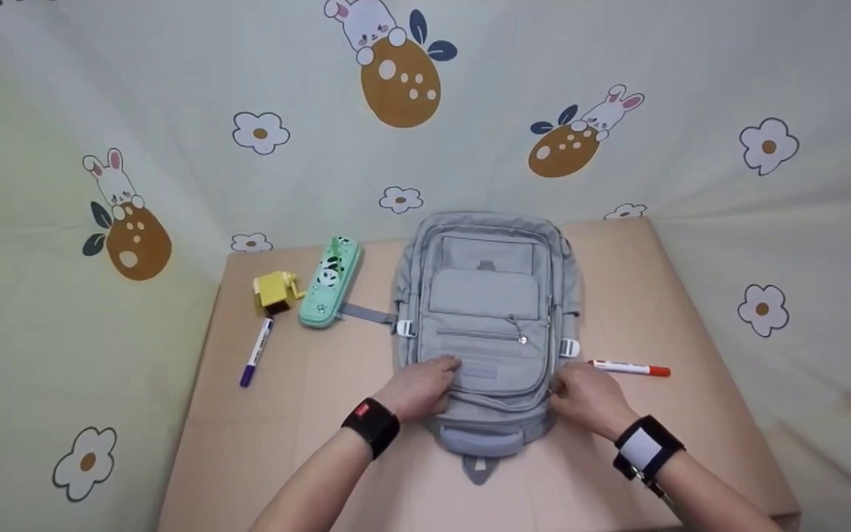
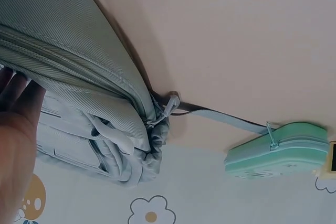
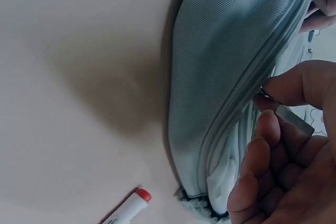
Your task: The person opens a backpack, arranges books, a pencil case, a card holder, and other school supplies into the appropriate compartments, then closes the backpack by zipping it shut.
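A grey backpack [image 1: 484, 295] lies front side up on the table, its top handle [image 1: 481, 441] toward me. My left hand [image 1: 418, 388] grips the fabric at its near left part; in the left wrist view the fingers [image 2: 23, 95] lie against the cloth below a zip seam, their tips partly hidden. At the near right side, my right hand [image 1: 592, 395] pinches a zipper pull between thumb and index finger. The pull's grey tab [image 3: 294, 120] shows in the right wrist view beside the zip track, the other fingers loosely curled.
A red-capped marker [image 1: 631, 368] lies right of the backpack. On the left are a mint panda pencil case [image 1: 331, 282], a yellow crank pencil sharpener [image 1: 273, 291] and a purple-capped marker [image 1: 256, 352]. A grey strap [image 1: 366, 313] runs from backpack to pencil case. Printed cloth [image 1: 484, 162] hangs behind.
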### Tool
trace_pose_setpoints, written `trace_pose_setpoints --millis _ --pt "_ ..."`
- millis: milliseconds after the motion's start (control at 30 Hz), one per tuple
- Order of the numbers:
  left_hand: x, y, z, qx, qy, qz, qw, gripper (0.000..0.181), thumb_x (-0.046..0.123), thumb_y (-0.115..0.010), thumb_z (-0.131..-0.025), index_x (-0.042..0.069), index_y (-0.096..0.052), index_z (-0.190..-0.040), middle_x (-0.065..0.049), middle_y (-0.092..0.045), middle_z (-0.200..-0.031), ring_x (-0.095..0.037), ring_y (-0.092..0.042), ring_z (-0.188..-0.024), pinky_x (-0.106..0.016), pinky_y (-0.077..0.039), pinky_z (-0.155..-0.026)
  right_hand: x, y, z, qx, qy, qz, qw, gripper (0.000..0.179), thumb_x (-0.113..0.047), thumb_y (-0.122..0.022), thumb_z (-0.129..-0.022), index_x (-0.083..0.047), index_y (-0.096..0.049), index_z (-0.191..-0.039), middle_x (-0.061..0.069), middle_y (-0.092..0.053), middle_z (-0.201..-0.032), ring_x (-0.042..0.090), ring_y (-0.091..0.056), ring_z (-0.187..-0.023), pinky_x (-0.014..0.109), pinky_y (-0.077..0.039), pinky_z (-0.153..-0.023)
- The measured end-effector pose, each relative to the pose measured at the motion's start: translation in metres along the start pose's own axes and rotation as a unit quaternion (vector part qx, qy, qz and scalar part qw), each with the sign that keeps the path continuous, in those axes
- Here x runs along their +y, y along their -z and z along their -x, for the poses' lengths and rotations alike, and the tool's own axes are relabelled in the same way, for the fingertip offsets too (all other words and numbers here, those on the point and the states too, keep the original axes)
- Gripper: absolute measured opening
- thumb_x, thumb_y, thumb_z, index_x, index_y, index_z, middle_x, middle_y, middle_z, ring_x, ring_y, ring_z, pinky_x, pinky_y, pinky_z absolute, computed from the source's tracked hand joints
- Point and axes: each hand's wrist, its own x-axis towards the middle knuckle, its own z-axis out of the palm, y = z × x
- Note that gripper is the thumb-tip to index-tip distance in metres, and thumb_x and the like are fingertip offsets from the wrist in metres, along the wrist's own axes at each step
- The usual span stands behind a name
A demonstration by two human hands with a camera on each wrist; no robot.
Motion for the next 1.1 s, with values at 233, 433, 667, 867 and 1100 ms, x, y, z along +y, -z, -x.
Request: trace_pose_setpoints --millis 233,433,667,867,1100 --pt "0.000 0.004 0.000 -0.004 0.005 0.018 0.9998 0.015 0.012 -0.067 -0.089 0.004 -0.068 -0.102 -0.011 -0.060 -0.139 -0.022 -0.056 -0.131 -0.031 -0.045 -0.107 -0.014 0.000 0.004 0.005 0.022 -0.002 0.9998 0.016 -0.014 -0.073 -0.074 -0.020 -0.060 -0.066 -0.010 -0.050 -0.065 0.009 -0.046 -0.059 0.029 -0.039 -0.053" --pt "-0.002 0.001 -0.001 0.003 0.009 0.027 0.9996 0.010 0.011 -0.065 -0.087 0.006 -0.066 -0.096 -0.011 -0.060 -0.139 -0.022 -0.057 -0.129 -0.031 -0.047 -0.104 -0.028 -0.004 0.004 -0.013 0.008 -0.042 0.9990 0.015 -0.015 -0.073 -0.074 -0.021 -0.063 -0.066 -0.012 -0.052 -0.063 0.007 -0.047 -0.055 0.028 -0.040 -0.050" --pt "-0.002 0.000 0.000 -0.003 0.020 0.038 0.9991 0.010 0.011 -0.066 -0.086 0.006 -0.067 -0.095 -0.010 -0.060 -0.140 -0.022 -0.058 -0.129 -0.032 -0.048 -0.103 -0.038 -0.010 0.002 -0.030 -0.008 -0.082 0.9962 0.013 -0.015 -0.073 -0.077 -0.021 -0.066 -0.068 -0.013 -0.057 -0.064 0.007 -0.050 -0.055 0.028 -0.042 -0.050" --pt "-0.003 -0.002 0.000 -0.003 0.019 0.037 0.9991 0.010 0.012 -0.067 -0.086 0.006 -0.068 -0.094 -0.009 -0.059 -0.141 -0.022 -0.057 -0.129 -0.032 -0.049 -0.103 -0.038 -0.012 0.000 -0.045 -0.024 -0.112 0.9924 0.008 -0.016 -0.074 -0.079 -0.018 -0.070 -0.074 -0.010 -0.061 -0.068 0.010 -0.053 -0.058 0.031 -0.045 -0.052" --pt "-0.011 0.000 0.007 0.007 -0.025 0.011 0.9996 0.011 0.015 -0.074 -0.087 0.008 -0.068 -0.092 -0.009 -0.059 -0.139 -0.022 -0.059 -0.127 -0.033 -0.050 -0.101 -0.032 -0.003 0.001 -0.041 -0.033 -0.124 0.9908 0.011 -0.014 -0.072 -0.081 -0.020 -0.068 -0.073 -0.010 -0.059 -0.068 0.011 -0.052 -0.061 0.030 -0.043 -0.055"
